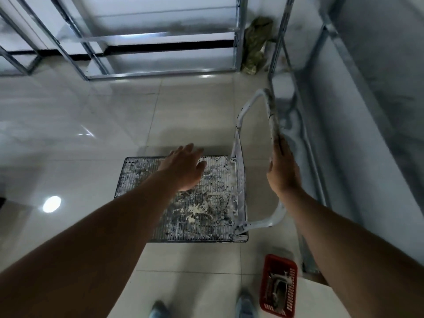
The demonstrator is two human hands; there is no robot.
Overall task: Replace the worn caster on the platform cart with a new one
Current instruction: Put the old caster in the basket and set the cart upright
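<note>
A single wide-angle camera on the head faces forward and steeply down. The platform cart (206, 216) lies near, mid-frame, on the tiled floor (91, 125) below the wearer.

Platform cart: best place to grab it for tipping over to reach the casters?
Grip the handle's top bar from the outer side, where the right hand holds it. The handle stands upright at the deck's end, and its round tube gives leverage. The left hand, open above the deck, could likely take the flat deck's far edge to steady the tip.
</note>
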